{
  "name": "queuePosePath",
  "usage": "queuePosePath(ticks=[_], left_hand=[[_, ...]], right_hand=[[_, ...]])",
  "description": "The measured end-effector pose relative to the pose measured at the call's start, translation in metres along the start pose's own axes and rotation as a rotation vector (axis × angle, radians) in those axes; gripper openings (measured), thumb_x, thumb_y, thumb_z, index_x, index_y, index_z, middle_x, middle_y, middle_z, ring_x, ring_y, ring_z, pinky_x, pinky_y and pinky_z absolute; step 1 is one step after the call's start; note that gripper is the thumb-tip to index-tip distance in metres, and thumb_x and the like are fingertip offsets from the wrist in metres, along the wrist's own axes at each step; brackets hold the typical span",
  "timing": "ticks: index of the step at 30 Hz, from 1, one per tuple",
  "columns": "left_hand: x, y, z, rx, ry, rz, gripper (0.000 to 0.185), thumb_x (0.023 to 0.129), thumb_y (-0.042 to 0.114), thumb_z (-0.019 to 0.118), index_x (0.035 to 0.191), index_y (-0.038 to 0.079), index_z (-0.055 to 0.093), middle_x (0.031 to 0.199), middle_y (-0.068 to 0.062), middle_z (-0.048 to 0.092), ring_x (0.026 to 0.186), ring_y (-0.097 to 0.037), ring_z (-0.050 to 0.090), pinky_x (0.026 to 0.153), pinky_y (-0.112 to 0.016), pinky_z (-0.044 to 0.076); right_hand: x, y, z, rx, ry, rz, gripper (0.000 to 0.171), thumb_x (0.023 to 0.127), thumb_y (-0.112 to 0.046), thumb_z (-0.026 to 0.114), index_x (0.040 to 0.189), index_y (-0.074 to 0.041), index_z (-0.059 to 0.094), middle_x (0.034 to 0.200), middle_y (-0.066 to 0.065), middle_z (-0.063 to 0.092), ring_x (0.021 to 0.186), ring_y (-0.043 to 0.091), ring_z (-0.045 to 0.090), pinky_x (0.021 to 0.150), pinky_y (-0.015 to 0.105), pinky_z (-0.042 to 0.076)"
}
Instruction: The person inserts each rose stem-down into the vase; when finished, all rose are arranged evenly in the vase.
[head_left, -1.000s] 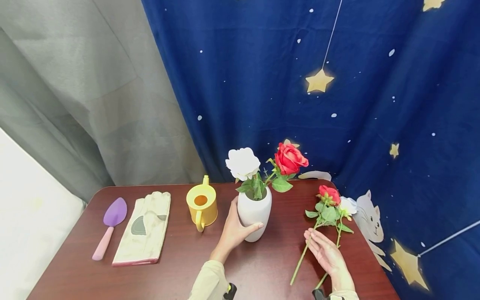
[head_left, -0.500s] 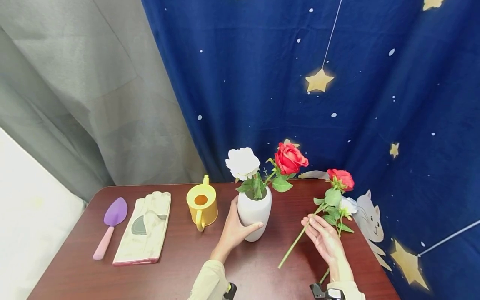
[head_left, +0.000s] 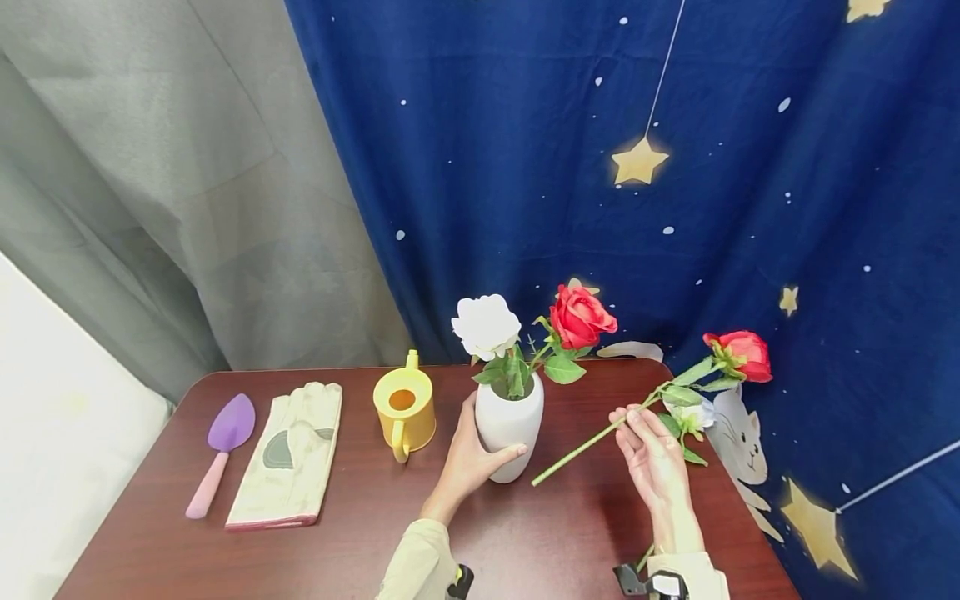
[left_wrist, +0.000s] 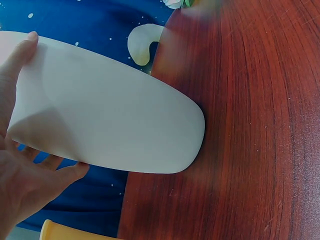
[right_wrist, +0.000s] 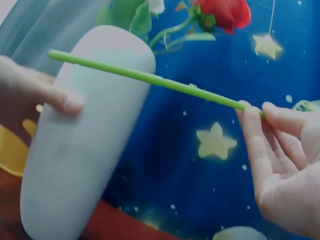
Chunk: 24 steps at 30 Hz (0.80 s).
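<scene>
A white vase (head_left: 510, 429) stands upright on the table, holding a white rose (head_left: 486, 327) and a red rose (head_left: 581, 318). My left hand (head_left: 474, 458) grips its left side, thumb across the front; the left wrist view shows fingers and thumb around the vase (left_wrist: 110, 110). My right hand (head_left: 654, 454) pinches the green stem (right_wrist: 155, 80) of another red rose (head_left: 742, 356) between thumb and fingertips. That stem slants, its cut end low towards the vase and its bloom up to the right. Behind the right hand lies a second white rose (head_left: 693, 414), partly hidden.
Left of the vase stands a yellow watering can (head_left: 405, 412). Further left lie folded cream gloves (head_left: 288, 458) and a purple trowel (head_left: 228, 429) with a pink handle. A blue star-patterned curtain (head_left: 525, 167) hangs behind the dark red table (head_left: 360, 533).
My right hand has lifted the red rose off the table and tilted it, its stem end swinging up and left towards the vase. My left hand and the vase have stayed put.
</scene>
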<state>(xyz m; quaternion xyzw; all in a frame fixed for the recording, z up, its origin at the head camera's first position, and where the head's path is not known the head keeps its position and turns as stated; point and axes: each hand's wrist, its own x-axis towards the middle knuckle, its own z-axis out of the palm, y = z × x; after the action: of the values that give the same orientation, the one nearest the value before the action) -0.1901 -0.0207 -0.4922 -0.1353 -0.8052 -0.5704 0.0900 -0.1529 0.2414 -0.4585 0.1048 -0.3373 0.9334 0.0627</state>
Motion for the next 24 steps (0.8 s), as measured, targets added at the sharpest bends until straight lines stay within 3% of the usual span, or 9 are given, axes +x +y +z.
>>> queuePosePath(ticks=[9, 18, 24], left_hand=[[0.0, 0.0, 0.0, -0.006, 0.0, 0.007, 0.103, 0.06, 0.042, 0.085, 0.142, 0.02, 0.026, 0.132, 0.001, 0.044, 0.114, -0.015, 0.046, 0.093, -0.042, 0.039], [0.001, -0.001, 0.0, -0.002, 0.004, 0.018, 0.103, 0.06, 0.04, 0.086, 0.142, 0.018, 0.027, 0.132, 0.001, 0.044, 0.115, -0.014, 0.046, 0.094, -0.041, 0.038], [0.001, -0.001, 0.0, -0.004, 0.004, 0.023, 0.103, 0.06, 0.041, 0.086, 0.142, 0.018, 0.027, 0.132, 0.0, 0.044, 0.115, -0.015, 0.046, 0.094, -0.042, 0.038]], right_hand=[[0.006, -0.003, 0.02, 0.19, 0.046, -0.032, 0.034, 0.098, 0.005, 0.033, 0.098, 0.003, 0.067, 0.095, 0.016, 0.068, 0.093, 0.024, 0.065, 0.08, 0.029, 0.05], [0.01, -0.001, 0.033, 0.257, 0.026, -0.037, 0.034, 0.098, 0.005, 0.033, 0.099, 0.005, 0.067, 0.097, 0.017, 0.067, 0.096, 0.026, 0.064, 0.084, 0.031, 0.048], [0.015, 0.002, 0.043, 0.348, 0.071, -0.039, 0.032, 0.098, 0.004, 0.035, 0.097, 0.006, 0.067, 0.095, 0.018, 0.068, 0.094, 0.027, 0.065, 0.082, 0.031, 0.049]])
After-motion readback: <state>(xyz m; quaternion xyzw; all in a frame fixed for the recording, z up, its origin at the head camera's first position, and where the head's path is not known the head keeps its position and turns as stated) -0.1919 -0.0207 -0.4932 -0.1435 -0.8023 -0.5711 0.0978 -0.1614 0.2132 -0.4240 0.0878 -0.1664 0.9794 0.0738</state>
